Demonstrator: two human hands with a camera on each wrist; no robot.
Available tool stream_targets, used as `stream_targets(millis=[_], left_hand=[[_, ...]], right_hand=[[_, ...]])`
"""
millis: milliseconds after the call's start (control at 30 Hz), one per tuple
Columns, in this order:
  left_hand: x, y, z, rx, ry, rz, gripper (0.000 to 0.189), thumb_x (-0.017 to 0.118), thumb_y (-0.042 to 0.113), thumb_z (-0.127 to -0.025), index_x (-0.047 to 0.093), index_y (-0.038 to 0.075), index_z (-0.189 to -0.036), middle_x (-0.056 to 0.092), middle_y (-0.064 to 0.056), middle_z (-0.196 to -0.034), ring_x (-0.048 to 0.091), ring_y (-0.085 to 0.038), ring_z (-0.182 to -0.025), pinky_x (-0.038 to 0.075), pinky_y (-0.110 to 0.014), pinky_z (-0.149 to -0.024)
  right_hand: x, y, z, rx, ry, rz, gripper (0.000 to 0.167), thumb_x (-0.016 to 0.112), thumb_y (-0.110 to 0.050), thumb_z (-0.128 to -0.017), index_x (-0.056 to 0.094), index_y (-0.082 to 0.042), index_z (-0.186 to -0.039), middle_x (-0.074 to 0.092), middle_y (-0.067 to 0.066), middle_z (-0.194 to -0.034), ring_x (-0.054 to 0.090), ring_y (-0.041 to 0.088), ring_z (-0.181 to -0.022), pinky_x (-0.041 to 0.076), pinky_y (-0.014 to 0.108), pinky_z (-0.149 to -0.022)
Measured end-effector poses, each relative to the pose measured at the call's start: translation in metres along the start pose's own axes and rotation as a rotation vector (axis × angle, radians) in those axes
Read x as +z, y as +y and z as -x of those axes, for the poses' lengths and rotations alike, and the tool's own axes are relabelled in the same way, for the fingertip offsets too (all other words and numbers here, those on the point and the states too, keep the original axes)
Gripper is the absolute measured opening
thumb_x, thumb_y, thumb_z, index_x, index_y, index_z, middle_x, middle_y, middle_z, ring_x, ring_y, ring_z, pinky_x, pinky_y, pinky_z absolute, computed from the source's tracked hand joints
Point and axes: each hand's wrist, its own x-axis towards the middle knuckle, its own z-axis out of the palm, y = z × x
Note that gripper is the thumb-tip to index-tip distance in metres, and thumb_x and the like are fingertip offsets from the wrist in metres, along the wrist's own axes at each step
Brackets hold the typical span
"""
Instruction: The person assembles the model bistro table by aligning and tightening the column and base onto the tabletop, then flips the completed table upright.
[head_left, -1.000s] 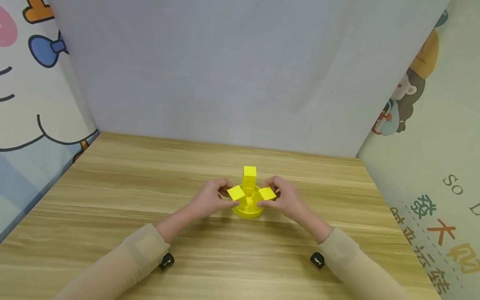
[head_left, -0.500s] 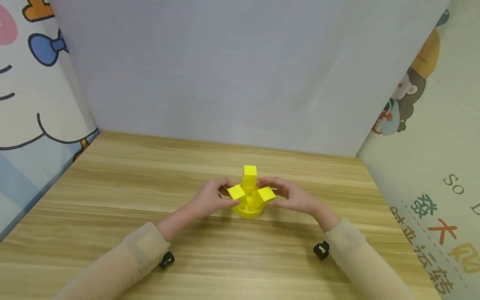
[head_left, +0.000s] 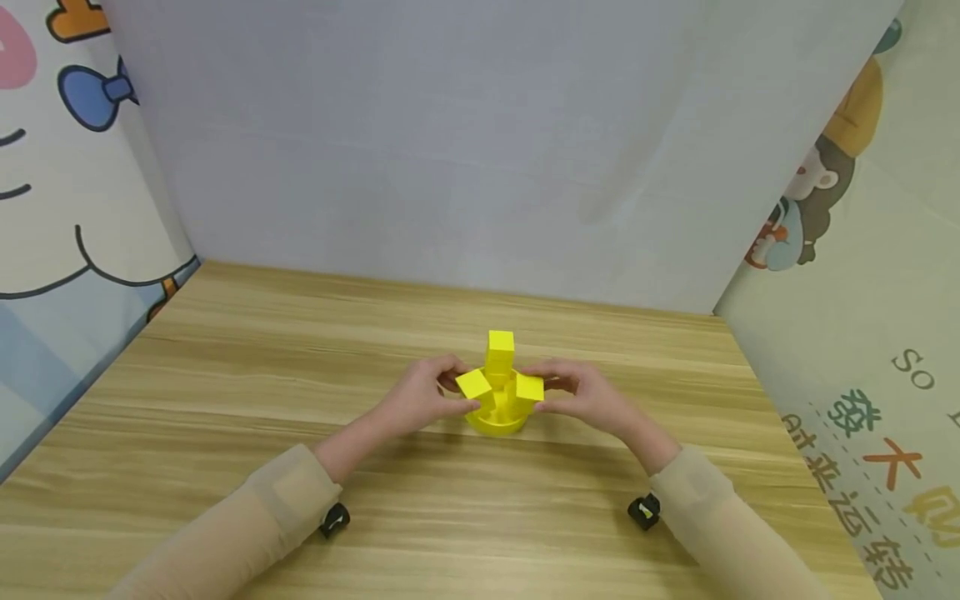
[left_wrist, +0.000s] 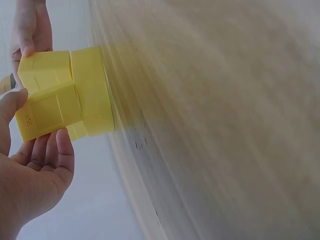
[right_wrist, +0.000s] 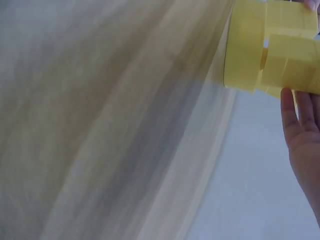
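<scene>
A round yellow holder (head_left: 497, 428) stands mid-table with three square-topped yellow blocks rising from it. My left hand (head_left: 423, 396) pinches the left block (head_left: 473, 384), thumb in front and fingers behind. In the left wrist view, that block (left_wrist: 47, 112) carries an embossed mark that looks like "15G". On the other side, my right hand (head_left: 592, 400) holds the right block (head_left: 529, 388) between thumb and fingers. The right wrist view shows fingertips against this block's side (right_wrist: 292, 62). The back block (head_left: 500, 350) stands upright, touched by neither hand.
The wood-grain table (head_left: 262, 358) extends around the holder. A pale plain cloth (head_left: 450, 150) hangs behind its far edge. Printed cloths with cartoon figures flank it at left (head_left: 97, 183) and right (head_left: 862, 333).
My right hand let its fingers spread off the right block, then took hold again farther right. The right block has turned and shifted slightly left. The left hand stays on its block.
</scene>
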Motion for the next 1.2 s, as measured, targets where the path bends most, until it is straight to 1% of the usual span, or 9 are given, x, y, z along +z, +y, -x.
stream_targets(millis=[133,333,533,700,800,867,1000,1100,1200], left_hand=[[0.0,0.0,0.0,0.002,0.002,0.003,0.038,0.081,0.023,-0.075,0.064,0.007,-0.105,0.066,0.0,-0.093,0.061,-0.014,-0.082,0.053,-0.025,-0.068],[0.001,0.0,0.0,0.001,-0.003,0.002,0.038,0.081,0.023,-0.074,0.064,0.008,-0.105,0.066,0.0,-0.094,0.061,-0.014,-0.082,0.053,-0.024,-0.069],[0.0,0.001,0.0,0.006,0.0,-0.001,0.038,0.081,0.023,-0.074,0.064,0.008,-0.105,0.066,0.0,-0.094,0.061,-0.013,-0.081,0.053,-0.024,-0.069],[-0.001,0.004,0.001,-0.005,0.002,0.015,0.039,0.081,0.022,-0.074,0.065,0.007,-0.105,0.066,-0.001,-0.094,0.061,-0.014,-0.082,0.053,-0.024,-0.069],[-0.001,0.004,0.001,-0.013,0.002,0.015,0.039,0.082,0.021,-0.074,0.065,0.007,-0.105,0.066,-0.001,-0.094,0.061,-0.014,-0.082,0.053,-0.025,-0.07],[-0.001,0.004,0.001,-0.017,0.001,0.014,0.038,0.082,0.021,-0.074,0.065,0.007,-0.105,0.066,0.0,-0.094,0.061,-0.014,-0.082,0.053,-0.025,-0.069],[-0.001,0.003,0.001,-0.024,-0.003,0.013,0.038,0.081,0.022,-0.074,0.064,0.009,-0.105,0.066,0.001,-0.094,0.061,-0.013,-0.082,0.053,-0.025,-0.069],[-0.001,0.002,0.001,-0.018,-0.006,0.012,0.038,0.081,0.022,-0.074,0.064,0.008,-0.106,0.066,0.0,-0.094,0.061,-0.013,-0.082,0.053,-0.025,-0.069],[-0.001,0.003,0.001,-0.011,-0.005,0.01,0.038,0.081,0.022,-0.074,0.064,0.008,-0.105,0.066,0.0,-0.094,0.061,-0.012,-0.081,0.053,-0.025,-0.069]], right_hand=[[0.006,-0.006,0.0,0.028,0.073,0.047,0.051,0.075,-0.007,-0.079,0.058,-0.004,-0.127,0.059,0.012,-0.127,0.06,0.027,-0.098,0.051,0.044,-0.089],[0.018,-0.013,0.002,0.082,0.196,0.095,0.049,0.079,-0.016,-0.076,0.063,-0.007,-0.122,0.064,0.006,-0.109,0.061,0.019,-0.089,0.055,0.033,-0.08],[0.025,-0.018,0.004,0.117,0.274,0.118,0.047,0.08,-0.02,-0.075,0.065,-0.008,-0.118,0.062,0.006,-0.103,0.061,0.022,-0.089,0.055,0.027,-0.077],[0.018,-0.016,0.002,0.104,0.175,0.153,0.066,0.081,-0.022,-0.075,0.052,-0.008,-0.133,0.057,0.012,-0.123,0.057,0.027,-0.103,0.054,0.036,-0.08],[0.01,-0.014,0.0,0.06,0.061,0.117,0.076,0.079,-0.019,-0.077,0.04,-0.01,-0.142,0.046,0.013,-0.139,0.051,0.032,-0.117,0.048,0.046,-0.092],[0.005,-0.013,-0.002,0.011,-0.021,0.072,0.075,0.075,-0.012,-0.081,0.036,-0.01,-0.145,0.04,0.012,-0.145,0.045,0.033,-0.126,0.04,0.051,-0.102],[-0.003,-0.013,-0.005,-0.102,-0.164,0.029,0.067,0.064,-0.003,-0.087,0.032,-0.008,-0.146,0.033,0.01,-0.151,0.034,0.031,-0.136,0.025,0.051,-0.112],[-0.005,-0.013,-0.007,-0.154,-0.222,0.039,0.064,0.056,-0.001,-0.089,0.03,-0.007,-0.147,0.034,0.011,-0.15,0.033,0.029,-0.138,0.025,0.047,-0.112],[-0.003,-0.014,-0.008,-0.157,-0.237,0.037,0.063,0.051,0.004,-0.089,0.029,-0.004,-0.147,0.042,0.014,-0.144,0.037,0.032,-0.135,0.029,0.047,-0.11]])
